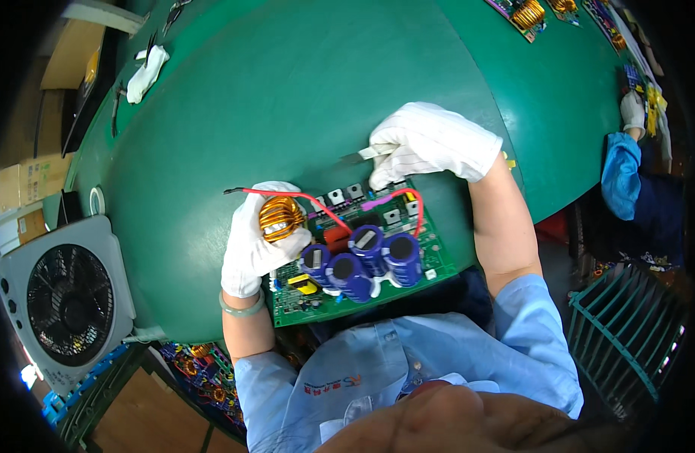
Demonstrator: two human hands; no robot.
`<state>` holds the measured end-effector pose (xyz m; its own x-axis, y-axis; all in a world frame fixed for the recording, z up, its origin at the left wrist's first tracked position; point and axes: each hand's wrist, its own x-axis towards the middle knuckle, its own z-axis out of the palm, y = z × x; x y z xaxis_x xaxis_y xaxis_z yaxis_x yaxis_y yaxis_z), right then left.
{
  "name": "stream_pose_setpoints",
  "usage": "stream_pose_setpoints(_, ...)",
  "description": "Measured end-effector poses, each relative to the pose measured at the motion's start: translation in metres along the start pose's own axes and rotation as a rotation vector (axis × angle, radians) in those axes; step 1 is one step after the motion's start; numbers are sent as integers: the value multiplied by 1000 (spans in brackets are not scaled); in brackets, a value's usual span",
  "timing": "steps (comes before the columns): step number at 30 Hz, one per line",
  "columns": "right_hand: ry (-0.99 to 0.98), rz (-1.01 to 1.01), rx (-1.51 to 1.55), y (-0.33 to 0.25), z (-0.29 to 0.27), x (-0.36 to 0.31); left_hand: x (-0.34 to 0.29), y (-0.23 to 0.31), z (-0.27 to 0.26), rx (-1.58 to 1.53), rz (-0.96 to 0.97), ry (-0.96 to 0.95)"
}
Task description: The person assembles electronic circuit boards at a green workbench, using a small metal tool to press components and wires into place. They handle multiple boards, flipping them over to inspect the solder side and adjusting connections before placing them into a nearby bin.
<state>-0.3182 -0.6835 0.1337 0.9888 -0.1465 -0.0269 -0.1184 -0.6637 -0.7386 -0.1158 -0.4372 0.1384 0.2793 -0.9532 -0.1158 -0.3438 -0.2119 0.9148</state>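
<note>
A green circuit board (347,306) lies tilted at the table's near edge, in front of my body. It carries several blue-purple capacitors (402,259), a copper-wound coil (280,217) and a red wire (306,195) with a bare dark end. My left hand (246,245), in a white glove, is closed round the board's left side, its fingers about the coil. At the far edge of the board, my gloved right hand (430,143) pinches a small tool with a dark, flat tip (353,158) that points left. The tool's exact kind is unclear, and its rear is hidden in the hand.
A grey box fan (68,302) stands at left, near a tape roll (97,201). Pliers (117,109) and a white cloth (147,74) lie far left. More boards (517,16) sit far right, near a co-worker's gloved hand (633,113). A green rack (627,332) stands right.
</note>
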Motion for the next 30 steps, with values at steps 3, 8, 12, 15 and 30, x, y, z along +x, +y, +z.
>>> stream_pose_setpoints(3, -34, 136, 330, -30, 1, 10, 0, -5, -16, -171, -79, 13)
stream_pose_setpoints(8, -105, -15, 330, -40, 13, 14, -2, 2, -26, -186, -195, 30)
stream_pose_setpoints(12, -105, 85, 237, -49, 8, 13, -4, -2, -24, -258, -174, 41)
stream_pose_setpoints(15, -100, 143, 242, -50, 9, 13, -5, -2, -24, -277, -191, 38)
stream_pose_setpoints(30, -165, 190, 311, -40, -7, 6, 2, -18, -31, -324, -231, 2)
